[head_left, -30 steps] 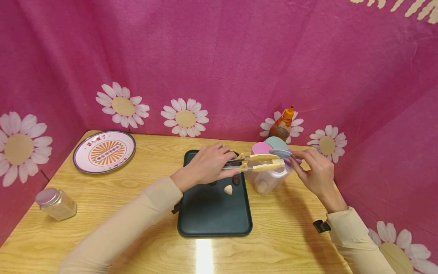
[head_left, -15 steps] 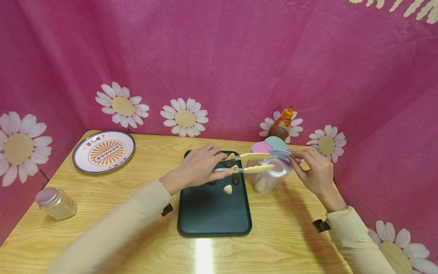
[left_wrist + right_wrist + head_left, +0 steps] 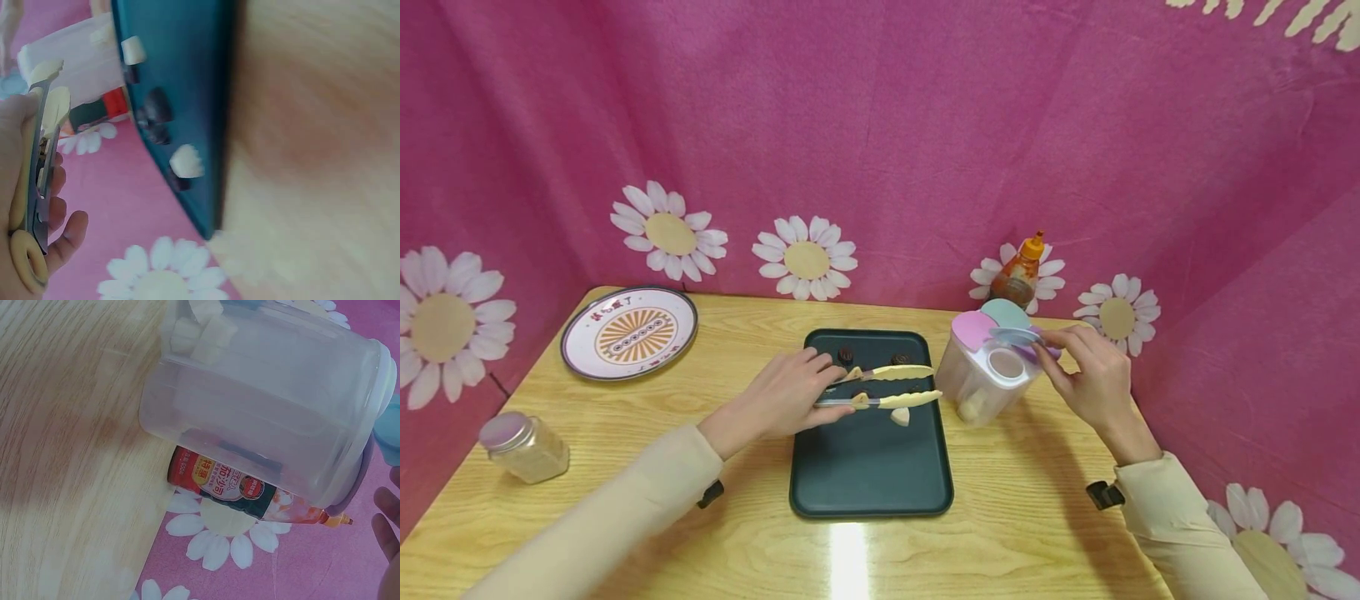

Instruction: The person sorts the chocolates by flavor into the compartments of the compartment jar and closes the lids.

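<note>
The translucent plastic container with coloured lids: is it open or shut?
Open, at least partly: the right hand holds a pale blue round lid raised, and an uncovered round opening shows atop the container.

This looks like a curtained-off tabletop booth dressed with kitchen goods; whether a home or a studio lies behind it, the pictures cannot tell. Pink cloth (image 3: 880, 133) printed with big daisies (image 3: 806, 259) hangs in folds at the back and both sides of a wood-grain table (image 3: 1022, 525), hiding the room beyond. The kitchen shows in the wares — a patterned plate (image 3: 631, 333), a dark tray (image 3: 872, 471), a lidded jar (image 3: 533, 452), serving tongs (image 3: 906, 401), a clear container (image 3: 952, 373) with pastel lids (image 3: 974, 330) and a sauce bottle (image 3: 1017, 281) whose label carries Chinese characters. A bright strip of light (image 3: 848, 558) reflects off the near tabletop.
</note>
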